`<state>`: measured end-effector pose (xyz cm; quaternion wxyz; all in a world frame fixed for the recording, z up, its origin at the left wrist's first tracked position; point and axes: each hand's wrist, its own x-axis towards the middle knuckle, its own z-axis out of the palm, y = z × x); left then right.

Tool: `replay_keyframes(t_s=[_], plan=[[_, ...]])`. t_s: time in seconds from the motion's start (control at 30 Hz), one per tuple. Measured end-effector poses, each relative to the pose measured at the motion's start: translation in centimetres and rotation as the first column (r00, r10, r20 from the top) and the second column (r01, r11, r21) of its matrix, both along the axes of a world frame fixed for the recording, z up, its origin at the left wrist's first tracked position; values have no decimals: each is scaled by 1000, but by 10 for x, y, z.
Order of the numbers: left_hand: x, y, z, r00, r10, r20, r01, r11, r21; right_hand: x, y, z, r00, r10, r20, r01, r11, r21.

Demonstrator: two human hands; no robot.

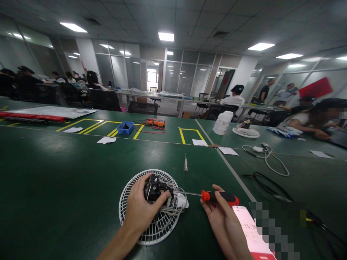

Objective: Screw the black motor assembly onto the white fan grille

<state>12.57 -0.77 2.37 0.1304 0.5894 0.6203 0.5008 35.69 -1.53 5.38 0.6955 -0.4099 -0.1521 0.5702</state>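
- Your left hand [141,211] is closed around the black motor [153,188], a hard, lumpy lump with small round bits on it.
- The motor sits on one white fan cage [153,236], near you on the table [67,195]. The cage is round, with lots of thin bars.
- A thin pale cord [170,210] lies in loops on the cage, beside the motor.
- Your right hand [223,218] grips one red and black screwdriver [223,198]. Its fat handle is in your fingers, and its thin, shiny metal rod points left and reaches the motor.
- One small screwdriver [185,164] with a see-through handle lies past the cage.
- One phone [252,229] with a bright pink screen is next to your right wrist.
- The table top is smooth, green and a bit shiny, with yellow tape [182,136] in box shapes.
- Farther off are one blue box [125,128] with dark bits inside, one orange meter [156,122] with red and black wires, and one tall white tub shape [222,122].
- One more round fan cage, the far cage [245,132], lies to the right of the tub shape.
- You can count five flat paper sheets [106,140].
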Motion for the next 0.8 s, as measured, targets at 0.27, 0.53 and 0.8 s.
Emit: replay_keyframes(t_s=[0.27, 0.53, 0.8], plan=[[-1, 0, -1, 1000, 3, -3, -3, 1000, -9, 1, 3, -2, 998, -1, -68, -1, 1000, -24], [-1, 2, -3, 1000, 4, -17, -4, 1000, 9, 2, 4, -10, 999, -39, -17, 39, 999, -33], [-2, 1, -4, 1000, 20, -24, -20, 1000, 20, 3, 3, -2, 997, -39, -60, 37, 999, -37]])
